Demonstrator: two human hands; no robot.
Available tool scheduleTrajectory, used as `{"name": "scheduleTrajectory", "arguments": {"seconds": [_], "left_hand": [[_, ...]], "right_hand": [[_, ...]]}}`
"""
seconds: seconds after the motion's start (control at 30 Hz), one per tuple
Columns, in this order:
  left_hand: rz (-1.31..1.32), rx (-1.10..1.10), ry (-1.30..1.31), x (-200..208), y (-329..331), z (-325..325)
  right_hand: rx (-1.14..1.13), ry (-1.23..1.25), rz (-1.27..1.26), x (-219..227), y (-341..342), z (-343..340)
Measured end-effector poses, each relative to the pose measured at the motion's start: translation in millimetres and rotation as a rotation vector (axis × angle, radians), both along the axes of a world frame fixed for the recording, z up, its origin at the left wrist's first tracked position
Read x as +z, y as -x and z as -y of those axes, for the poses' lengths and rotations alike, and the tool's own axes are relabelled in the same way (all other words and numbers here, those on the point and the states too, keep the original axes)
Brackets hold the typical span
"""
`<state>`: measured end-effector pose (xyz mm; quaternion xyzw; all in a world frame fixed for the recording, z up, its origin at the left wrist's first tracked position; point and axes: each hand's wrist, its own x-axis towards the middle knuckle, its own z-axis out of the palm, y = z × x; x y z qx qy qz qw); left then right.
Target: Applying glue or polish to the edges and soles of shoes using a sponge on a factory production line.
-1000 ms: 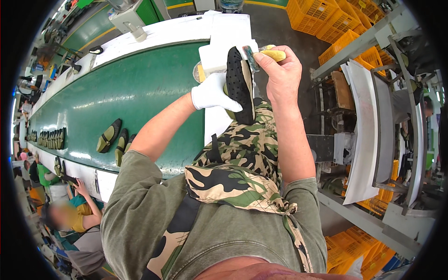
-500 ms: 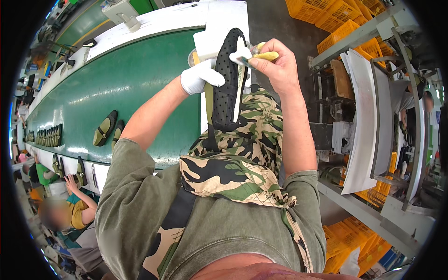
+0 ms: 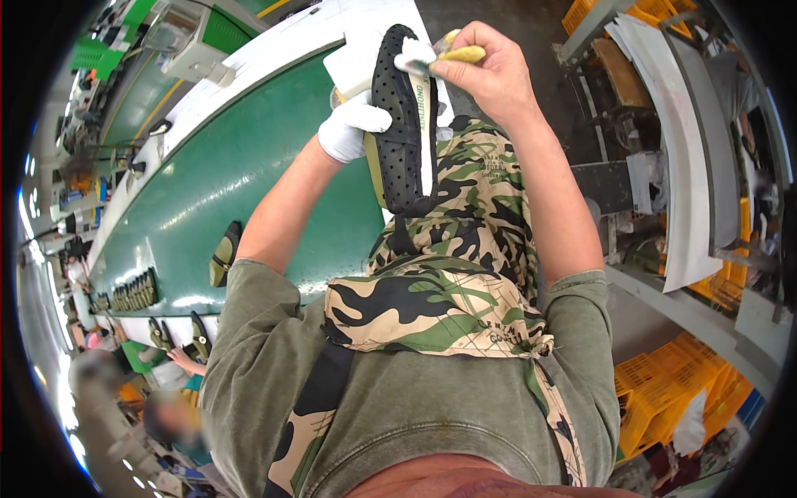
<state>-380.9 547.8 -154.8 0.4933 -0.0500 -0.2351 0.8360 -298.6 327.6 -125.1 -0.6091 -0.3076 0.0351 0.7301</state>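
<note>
left hand (image 3: 349,129): white-gloved, fingers wrapped round the black perforated shoe (image 3: 404,124), held upright | right hand (image 3: 491,70): bare, fingers clenched on a yellow-handled brush (image 3: 455,55), its tip touching the shoe's top end | green conveyor belt (image 3: 232,178) beyond the fingers

green conveyor belt (image 3: 207,191) with white edge | grey metal shelving (image 3: 689,290) right | yellow crates (image 3: 664,390) on floor
</note>
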Motion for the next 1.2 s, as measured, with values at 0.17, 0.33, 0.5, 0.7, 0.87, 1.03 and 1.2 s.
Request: {"name": "scheduleTrajectory", "arguments": {"seconds": [0.17, 0.33, 0.5, 0.7, 0.87, 1.03, 1.2], "left_hand": [[-0.086, -0.016, 0.079, 3, -7, 18], [-0.123, 0.034, -0.016, -1, -22, 35], [-0.058, 0.000, -0.067, 0, -33, 57], [-0.043, -0.022, -0.127, 11, -46, 97], [-0.016, -0.108, -0.205, 12, -71, 118], [0.065, -0.108, -0.122, 77, -75, 187], [0.136, -0.158, -0.102, 124, -139, 214]], "right_hand": [[0.115, 0.120, -0.093, -6, 24, 38], [0.101, 0.116, -0.218, -17, 40, 72], [0.109, 0.041, -0.233, -35, 65, 98], [0.044, -0.145, -0.274, -51, 66, 123], [0.111, -0.106, -0.192, -69, 58, 158], [-0.109, -0.414, -0.290, -85, 51, 198], [-0.342, -0.813, -0.493, -174, 50, 221]]}}
